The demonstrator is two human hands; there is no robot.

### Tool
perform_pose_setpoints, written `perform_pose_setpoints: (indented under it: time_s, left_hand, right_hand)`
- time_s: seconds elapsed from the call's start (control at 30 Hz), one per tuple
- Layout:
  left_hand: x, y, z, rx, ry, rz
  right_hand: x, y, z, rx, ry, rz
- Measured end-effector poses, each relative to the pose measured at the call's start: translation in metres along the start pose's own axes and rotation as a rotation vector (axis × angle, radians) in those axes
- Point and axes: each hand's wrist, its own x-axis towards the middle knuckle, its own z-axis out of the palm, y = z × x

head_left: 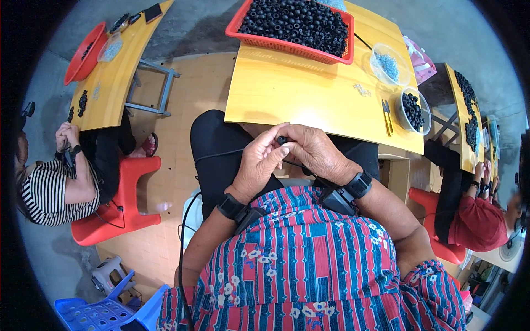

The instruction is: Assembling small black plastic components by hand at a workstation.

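Note:
Both hands meet over my lap, just off the near edge of the yellow table (298, 105). Between them sits a small black round part (282, 140) with a hole in it. My left hand (258, 164) is closed, its thumb and fingers pinching the part from the left. My right hand (322, 151) is curled in from the other side, thumb and fingertips against the same part. The right fingertips are partly hidden behind the knuckles. Each wrist wears a black strapped device.
On the table stand a red basket (292, 51) heaped with black round parts, a clear tub (424, 122) of black parts, and a clear bowl (406, 77) of small bluish pieces. Yellow-handled snips (387, 117) and loose clear bits (361, 90) lie nearby. People sit working on both sides.

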Motion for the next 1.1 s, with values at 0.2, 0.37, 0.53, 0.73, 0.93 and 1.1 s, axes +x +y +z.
perform_pose_setpoints:
  time_s: [0.2, 0.37, 0.53, 0.73, 0.93, 1.1]
  left_hand:
    - [-0.001, 0.001, -0.003, 0.100, -0.020, 0.040]
    - [-0.003, -0.001, -0.003, 0.127, 0.000, 0.063]
    - [-0.001, -0.003, -0.002, 0.136, 0.038, 0.039]
    - [0.004, -0.002, -0.003, 0.009, 0.028, 0.006]
    - [0.010, -0.002, -0.005, -0.079, 0.102, 0.077]
    - [0.011, -0.003, -0.003, -0.055, 0.100, -0.030]
  right_hand:
    - [0.001, -0.004, -0.002, -0.010, -0.026, 0.021]
    - [-0.001, -0.001, 0.000, -0.012, -0.013, 0.009]
    - [0.001, -0.001, 0.000, 0.050, -0.016, 0.034]
    - [0.002, 0.015, -0.005, 0.773, -0.107, 0.382]
    - [-0.010, 0.033, -0.021, 1.287, -0.122, 0.358]
    - [-0.017, 0.037, -0.036, 1.411, -0.027, 0.278]
